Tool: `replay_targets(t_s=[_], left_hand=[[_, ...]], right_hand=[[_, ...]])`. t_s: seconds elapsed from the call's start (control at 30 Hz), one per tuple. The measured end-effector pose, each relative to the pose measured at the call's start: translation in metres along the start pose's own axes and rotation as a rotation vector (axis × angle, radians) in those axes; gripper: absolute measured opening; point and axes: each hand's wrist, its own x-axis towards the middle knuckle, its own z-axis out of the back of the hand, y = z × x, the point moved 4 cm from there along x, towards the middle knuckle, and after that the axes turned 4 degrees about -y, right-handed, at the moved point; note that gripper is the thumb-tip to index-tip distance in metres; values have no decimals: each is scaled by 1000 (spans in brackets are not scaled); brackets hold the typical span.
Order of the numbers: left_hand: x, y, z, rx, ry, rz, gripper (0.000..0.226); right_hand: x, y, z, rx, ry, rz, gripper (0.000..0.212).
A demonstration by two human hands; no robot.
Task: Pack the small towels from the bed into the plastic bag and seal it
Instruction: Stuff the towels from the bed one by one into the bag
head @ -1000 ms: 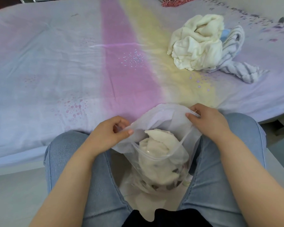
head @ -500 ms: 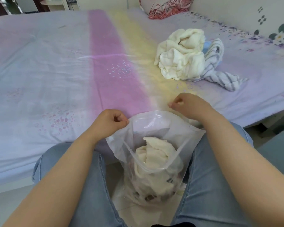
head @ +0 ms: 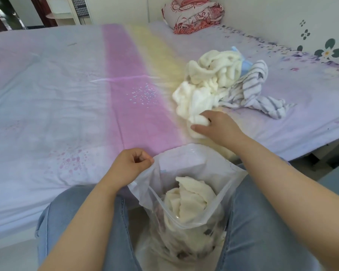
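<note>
The bag point(head: 186, 192) mouth is pinched open by the left hand point(head: 132, 165). A cream towel point(head: 198, 102) is grasped by the right hand point(head: 216, 128); probably best lifted fully clear, then dropped straight in.

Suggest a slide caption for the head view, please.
Left hand holds the plastic bag open while right hand grips a cream towel.

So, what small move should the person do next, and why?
Probably lift the cream towel toward the plastic bag. The right hand already grips its near end, and the left hand pinches the bag's rim, keeping the mouth open.
</note>
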Motion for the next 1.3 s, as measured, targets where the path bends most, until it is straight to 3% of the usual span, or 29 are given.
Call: replay_targets(t_s=[0.03,0.13,0.27,0.3,0.37,0.5,0.57,0.6,0.67,0.73,0.8,0.83,0.9,0.93,1.0,1.07,1.13,1.17,1.23,1.27,1.3], left_hand=[[0,1,1,3,-5,1,13],[-1,2,3,0,-21,9,13],[-2,5,4,-45,-44,29,11],[-2,6,5,-56,-46,34,10],[-1,8,7,-58,-42,34,10],[-2,10,8,-56,-44,23,10],[-2,9,8,-48,-44,14,10],[-2,9,8,-43,-42,11,9],[-2,10,9,-39,-40,9,9],[-3,11,11,-40,-42,11,10],[-3,12,10,-41,-45,20,10],[-3,12,10,-44,-47,25,10],[-4,11,9,-51,-49,28,11],[-4,11,9,-54,-47,26,11],[-6,11,9,-56,-43,22,11],[-6,11,10,-47,-46,22,11],[-6,12,10,-49,-50,22,11],[-7,13,10,-49,-50,22,11],[-7,13,10,-46,-52,25,11],[-7,13,10,-49,-51,27,11],[-6,14,9,-54,-50,30,10]], right_hand=[[-14,9,-1,113,69,9,21],[-43,34,7,285,280,50,35],[-65,58,4,155,720,155,19],[-67,60,-1,88,766,170,18],[-62,57,-11,-18,662,174,30],[-27,49,-2,-34,-12,114,53],[-6,34,-7,-199,-25,59,68],[5,24,-13,-263,29,20,60],[17,15,-19,-255,29,6,13],[22,12,-15,-29,-132,45,28],[18,11,-3,437,-305,-67,31],[14,12,1,722,-320,-145,28],[13,13,-2,1080,-130,-253,11],[13,15,-6,1021,23,-229,36],[5,19,-16,555,272,-73,90],[-2,12,-27,-34,330,48,105],[-3,-4,-39,-415,275,37,88],[-2,-10,-42,-472,234,3,71],[3,-13,-43,-368,184,-30,31],[4,-12,-40,-226,186,-65,24],[3,-12,-37,-64,188,-113,33]])
